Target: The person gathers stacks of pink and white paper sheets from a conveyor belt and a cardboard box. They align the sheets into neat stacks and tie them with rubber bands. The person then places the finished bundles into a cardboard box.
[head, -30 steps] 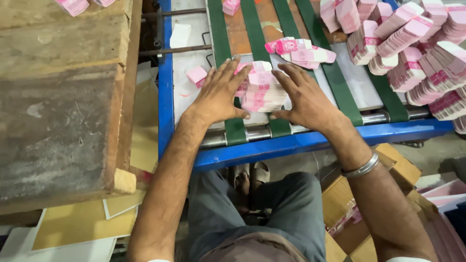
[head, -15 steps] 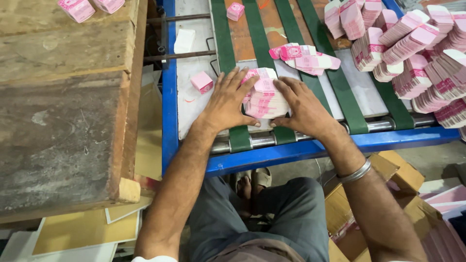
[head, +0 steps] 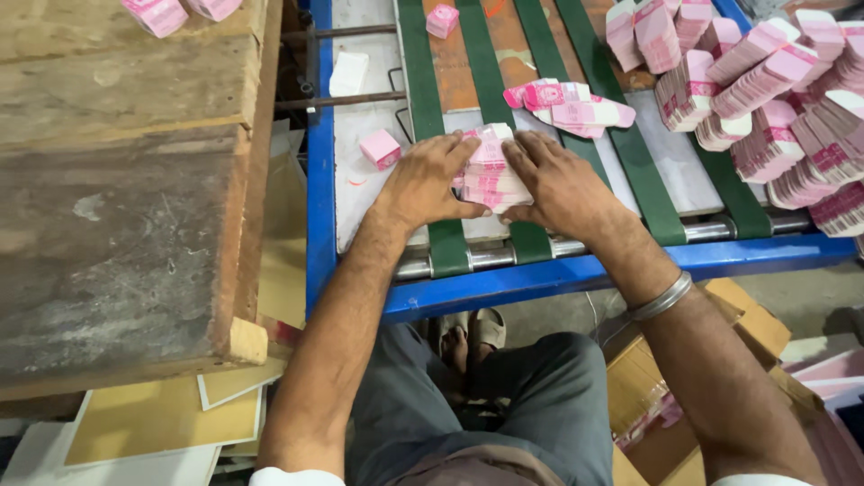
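Head view, looking down at my own hands on the conveyor table (head: 576,270). Both hands pressed in from either side on a stack of pink-and-white packets (head: 490,171): left hand (head: 427,184) flat against its left face, fingers curled over the top edge; right hand (head: 558,184) against the right face, fingers spread over the top. Stack is clamped between the two palms, sitting on the near end of the table, between two green belts (head: 423,81), just above the steel roller (head: 558,252) at the blue front rail. One loose pink packet (head: 380,148) lies just left of my left hand on the white plate, not touching it. A fanned row of loose packets (head: 571,103) lies across the belts just beyond the stack, close to my right fingertips. Another single packet (head: 442,20) sits further up the belts. Right side of the table is crowded with leaning bundles of packets (head: 774,99), well apart from my hands. Left of the table is a worn wooden bench (head: 117,207), two more packets (head: 180,11) at its far edge. Metal bangle (head: 661,297) on my right wrist. Below the rail: my knees in grey trousers (head: 477,405), cardboard boxes (head: 747,324) to the right, yellow card sheets (head: 153,418) on the floor to the left.
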